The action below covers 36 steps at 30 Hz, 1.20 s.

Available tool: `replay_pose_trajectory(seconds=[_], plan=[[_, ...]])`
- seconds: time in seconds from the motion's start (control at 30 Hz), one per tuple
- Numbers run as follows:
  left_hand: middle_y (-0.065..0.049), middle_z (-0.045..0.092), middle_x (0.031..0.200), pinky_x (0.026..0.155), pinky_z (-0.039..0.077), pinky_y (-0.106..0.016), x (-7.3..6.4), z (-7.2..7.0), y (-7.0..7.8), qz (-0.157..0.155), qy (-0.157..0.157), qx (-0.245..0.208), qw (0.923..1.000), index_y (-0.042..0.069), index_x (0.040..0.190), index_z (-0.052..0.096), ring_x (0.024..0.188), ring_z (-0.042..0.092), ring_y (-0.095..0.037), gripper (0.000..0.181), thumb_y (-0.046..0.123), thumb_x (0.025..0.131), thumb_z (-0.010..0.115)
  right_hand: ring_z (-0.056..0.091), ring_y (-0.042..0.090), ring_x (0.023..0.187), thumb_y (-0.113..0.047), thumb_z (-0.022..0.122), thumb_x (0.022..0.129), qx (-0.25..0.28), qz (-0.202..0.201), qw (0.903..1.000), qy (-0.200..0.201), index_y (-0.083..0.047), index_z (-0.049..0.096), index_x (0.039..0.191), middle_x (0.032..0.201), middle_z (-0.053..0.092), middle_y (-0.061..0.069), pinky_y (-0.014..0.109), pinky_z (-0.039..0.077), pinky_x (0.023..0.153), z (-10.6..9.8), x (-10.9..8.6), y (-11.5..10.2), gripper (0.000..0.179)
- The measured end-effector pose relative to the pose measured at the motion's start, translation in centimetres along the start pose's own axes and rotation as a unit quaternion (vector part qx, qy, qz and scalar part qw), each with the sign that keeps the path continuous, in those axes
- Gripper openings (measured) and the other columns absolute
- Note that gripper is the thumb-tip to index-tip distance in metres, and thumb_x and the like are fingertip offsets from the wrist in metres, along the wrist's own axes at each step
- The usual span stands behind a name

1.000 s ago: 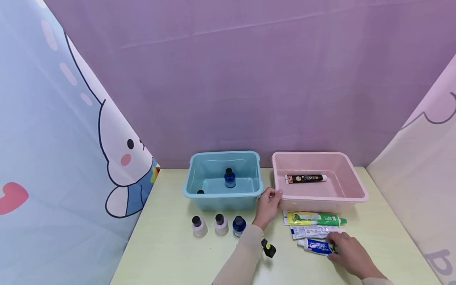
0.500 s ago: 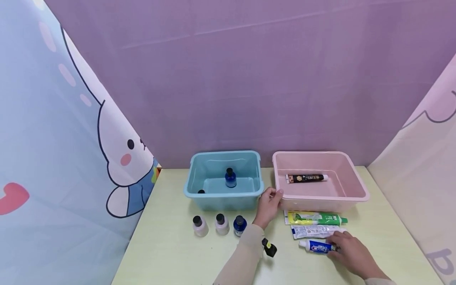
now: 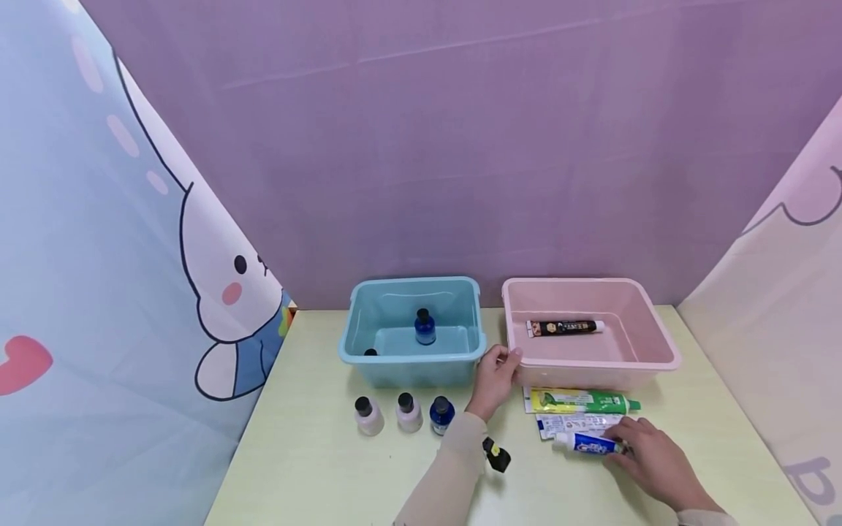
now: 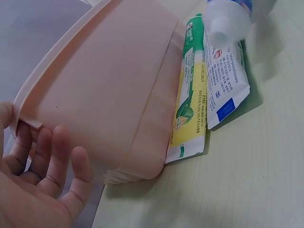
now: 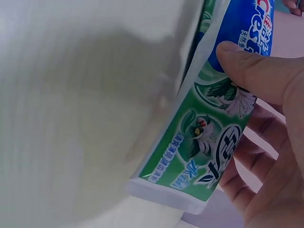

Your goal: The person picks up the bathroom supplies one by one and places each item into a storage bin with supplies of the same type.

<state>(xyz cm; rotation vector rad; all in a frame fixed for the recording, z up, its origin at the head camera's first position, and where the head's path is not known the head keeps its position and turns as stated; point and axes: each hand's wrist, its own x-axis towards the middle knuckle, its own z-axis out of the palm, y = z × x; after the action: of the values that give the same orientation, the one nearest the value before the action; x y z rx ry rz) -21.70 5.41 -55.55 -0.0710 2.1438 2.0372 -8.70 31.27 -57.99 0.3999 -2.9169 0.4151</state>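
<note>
My left hand [image 3: 495, 380] grips the near left corner of the pink basin [image 3: 592, 376], its thumb over the rim and its fingers curled under it. My right hand [image 3: 653, 459] pinches a blue and green toothpaste tube [image 3: 594, 444] between thumb and fingers. In the right wrist view this tube [image 5: 190, 147] tilts above the tabletop, its flat end toward the camera. In front of the basin lie a yellow and green toothpaste tube [image 3: 579, 401] and a white toothpaste tube [image 4: 225, 80], which the held one partly covers in the head view.
A black toothpaste tube [image 3: 564, 329] lies inside the pink basin. The blue basin [image 3: 413, 374] to its left holds a dark blue bottle [image 3: 425, 329] and another black-capped one, mostly hidden. On the table stand two white bottles [image 3: 409, 415] and a blue bottle [image 3: 441, 416].
The toothpaste tube in my right hand has risen off the table and moved slightly toward the pink basin, now overlapping the white tube. My left hand has stayed on the basin's rim.
</note>
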Motion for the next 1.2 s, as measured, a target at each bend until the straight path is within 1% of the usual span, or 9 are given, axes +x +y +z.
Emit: replay_pose_trajectory(seconds=[0.17,0.23,0.37,0.57,0.73,0.83,0.93,1.1,1.2], plan=[[0.003,0.061,0.087,0.078,0.056,-0.041,0.0,0.0,0.1,0.001,0.000,-0.002,1.0000,0.016,0.099,0.063,0.087,0.063,-0.024,0.022,0.037,0.104,0.059,0.063,0.016,0.086,-0.019,0.093,0.066,-0.002,-0.018,0.9987,0.047,-0.020,0.075,0.094,0.099,0.073,-0.003,0.038,0.055,0.071,-0.5,0.5,0.2,0.033],[0.003,0.061,0.087,0.076,0.055,-0.038,0.0,0.0,0.0,0.000,0.001,-0.003,1.0000,0.016,0.098,0.064,0.085,0.062,-0.023,0.022,0.037,0.104,0.059,0.062,0.016,0.084,-0.018,0.094,0.064,0.000,-0.028,0.9973,0.068,-0.020,0.075,0.093,0.097,0.073,-0.004,0.036,0.054,0.069,-0.7,0.7,0.2,0.035],[0.003,0.060,0.085,0.074,0.053,-0.036,0.1,0.0,-0.1,0.002,0.004,-0.003,1.0000,0.016,0.098,0.064,0.082,0.060,-0.019,0.021,0.035,0.104,0.059,0.059,0.013,0.080,-0.018,0.095,0.062,-0.001,-0.037,0.9950,0.093,-0.020,0.075,0.092,0.096,0.073,-0.004,0.032,0.051,0.065,-1.4,1.2,0.4,0.036],[0.004,0.060,0.085,0.080,0.055,-0.045,0.2,-0.1,-0.2,0.007,0.002,-0.010,0.9999,0.016,0.097,0.064,0.082,0.060,-0.020,0.024,0.039,0.103,0.061,0.053,0.008,0.077,-0.017,0.094,0.062,0.000,-0.054,0.9910,0.122,-0.019,0.075,0.090,0.089,0.068,-0.009,0.029,0.047,0.061,-2.5,2.2,0.6,0.034],[0.004,0.060,0.085,0.082,0.055,-0.047,0.2,-0.1,-0.3,0.008,0.001,-0.018,0.9998,0.016,0.097,0.064,0.081,0.059,-0.018,0.023,0.039,0.103,0.061,0.051,0.007,0.077,-0.018,0.094,0.063,0.003,-0.056,0.9907,0.124,-0.018,0.076,0.091,0.088,0.068,-0.010,0.028,0.044,0.059,-3.5,3.0,0.6,0.033],[0.003,0.060,0.086,0.080,0.055,-0.045,0.3,-0.1,-0.3,0.005,0.000,-0.026,0.9997,0.016,0.097,0.063,0.084,0.060,-0.023,0.023,0.037,0.103,0.061,0.050,0.007,0.077,-0.018,0.094,0.064,0.002,-0.050,0.9914,0.121,-0.018,0.076,0.091,0.089,0.068,-0.010,0.027,0.043,0.059,-4.1,3.4,0.7,0.033],[0.002,0.059,0.086,0.077,0.054,-0.041,0.3,-0.1,-0.3,-0.001,0.000,-0.033,0.9994,0.015,0.097,0.064,0.086,0.060,-0.027,0.023,0.038,0.102,0.062,0.050,0.008,0.076,-0.017,0.093,0.064,0.001,-0.056,0.9901,0.129,-0.018,0.076,0.091,0.088,0.068,-0.010,0.027,0.042,0.058,-4.6,3.8,0.8,0.032],[0.003,0.060,0.085,0.073,0.052,-0.033,0.3,0.0,-0.4,-0.004,0.002,-0.030,0.9995,0.016,0.096,0.064,0.083,0.059,-0.022,0.025,0.041,0.100,0.064,0.056,0.014,0.077,-0.017,0.093,0.063,-0.008,-0.072,0.9870,0.143,-0.015,0.075,0.090,0.089,0.070,-0.005,0.034,0.047,0.060,-5.6,4.4,0.7,0.032],[0.004,0.060,0.085,0.072,0.052,-0.032,0.3,0.1,-0.6,-0.003,0.001,-0.032,0.9995,0.016,0.096,0.064,0.083,0.059,-0.021,0.026,0.042,0.100,0.064,0.059,0.017,0.078,-0.015,0.093,0.062,-0.010,-0.076,0.9857,0.150,-0.013,0.075,0.090,0.091,0.071,-0.002,0.037,0.049,0.062,-6.1,4.7,0.7,0.033]])
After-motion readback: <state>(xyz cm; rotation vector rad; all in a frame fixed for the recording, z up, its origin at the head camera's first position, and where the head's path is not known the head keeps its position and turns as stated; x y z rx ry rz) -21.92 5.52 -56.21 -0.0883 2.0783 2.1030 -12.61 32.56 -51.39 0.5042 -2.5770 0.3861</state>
